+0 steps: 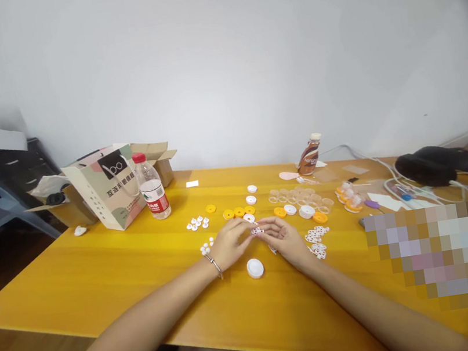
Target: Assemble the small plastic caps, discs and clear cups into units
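My left hand [232, 240] and my right hand [285, 239] meet over the middle of the table. The fingertips of both hands pinch a small white perforated piece [257, 231], partly covered by the fingers. A white round lid [255, 268] lies on the table just below my hands. To the right of my right hand are several white cut-out pieces [317, 235] in two loose heaps. Small white knob-like parts [197, 223] lie left of my left hand, with more white parts [207, 246] close to its wrist.
Yellow lids [238, 213] and white lids [251, 200] stand behind my hands. Clear plastic cups [298, 194] are grouped further right. A water bottle [153, 187], a paper bag [106, 188] and a brown drink bottle [310, 154] stand toward the back. Cables [389, 184] lie at right.
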A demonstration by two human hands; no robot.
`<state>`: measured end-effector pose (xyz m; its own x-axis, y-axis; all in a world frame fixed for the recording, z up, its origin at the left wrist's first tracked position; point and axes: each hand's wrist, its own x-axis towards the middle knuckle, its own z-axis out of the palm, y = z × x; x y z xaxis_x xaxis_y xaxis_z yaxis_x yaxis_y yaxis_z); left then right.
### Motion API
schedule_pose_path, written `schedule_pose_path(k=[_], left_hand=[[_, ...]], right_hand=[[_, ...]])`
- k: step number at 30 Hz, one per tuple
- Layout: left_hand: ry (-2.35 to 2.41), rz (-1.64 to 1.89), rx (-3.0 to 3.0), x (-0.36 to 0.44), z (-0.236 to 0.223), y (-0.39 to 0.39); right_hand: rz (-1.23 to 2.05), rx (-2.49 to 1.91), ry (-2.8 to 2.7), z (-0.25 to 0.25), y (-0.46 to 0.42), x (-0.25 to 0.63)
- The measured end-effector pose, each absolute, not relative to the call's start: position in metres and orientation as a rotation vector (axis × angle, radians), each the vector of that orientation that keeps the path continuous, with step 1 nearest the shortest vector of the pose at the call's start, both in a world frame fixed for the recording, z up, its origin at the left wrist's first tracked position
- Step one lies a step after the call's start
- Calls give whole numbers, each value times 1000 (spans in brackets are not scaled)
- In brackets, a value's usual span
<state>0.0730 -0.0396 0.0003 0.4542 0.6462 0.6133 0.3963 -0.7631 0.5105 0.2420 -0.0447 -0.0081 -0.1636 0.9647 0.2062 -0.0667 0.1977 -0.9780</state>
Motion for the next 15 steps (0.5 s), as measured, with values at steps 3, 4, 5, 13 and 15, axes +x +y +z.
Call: schedule_pose_path(k=[3, 4, 5, 13, 15], left_hand=[[864, 1200, 2427, 74, 0, -41], [853, 1202, 2424, 75, 0, -41], [840, 1206, 2414, 75, 0, -42], [928, 1276, 2015, 79, 1, -41], [924, 1275, 1960, 80, 1, -40]], right_hand=[[1221, -920, -1369, -9, -45, 242], [1227, -916, -1362, -8, -45, 242], [1231, -911, -1355, -8, -45, 242], [1205, -909, -1328, -1, -49, 241], [1201, -908, -1318, -1, -50, 240]])
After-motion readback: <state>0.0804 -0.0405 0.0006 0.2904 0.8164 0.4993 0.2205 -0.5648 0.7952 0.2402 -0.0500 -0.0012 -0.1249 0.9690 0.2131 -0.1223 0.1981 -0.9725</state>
